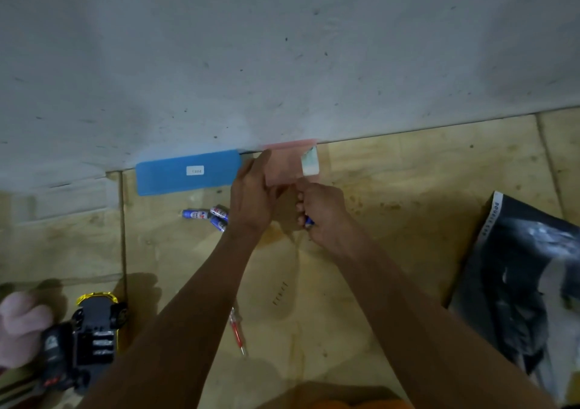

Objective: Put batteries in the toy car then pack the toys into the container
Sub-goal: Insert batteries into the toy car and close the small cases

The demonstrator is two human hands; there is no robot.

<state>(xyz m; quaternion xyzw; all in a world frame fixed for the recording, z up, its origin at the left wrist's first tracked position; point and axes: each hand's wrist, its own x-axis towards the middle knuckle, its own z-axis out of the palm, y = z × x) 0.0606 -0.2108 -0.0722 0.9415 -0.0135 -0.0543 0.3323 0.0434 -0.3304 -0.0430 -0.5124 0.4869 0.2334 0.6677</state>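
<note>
battery point(309, 221) in right hand point(323, 212), axis unclear

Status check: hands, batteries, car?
Right hand grips one battery; left hand holds pink sheet. Three batteries loose on floor. Car overturned, compartment open. Nothing blocking.

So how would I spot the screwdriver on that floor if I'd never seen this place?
Start at the yellow toy car lying upside down at the lower left of the tiled floor. Just to its right, past the person's left forearm, lies the screwdriver. It is the only long, thin thing there, with a clear reddish handle, unlike the stubby blue batteries farther up by the blue lid.
</note>
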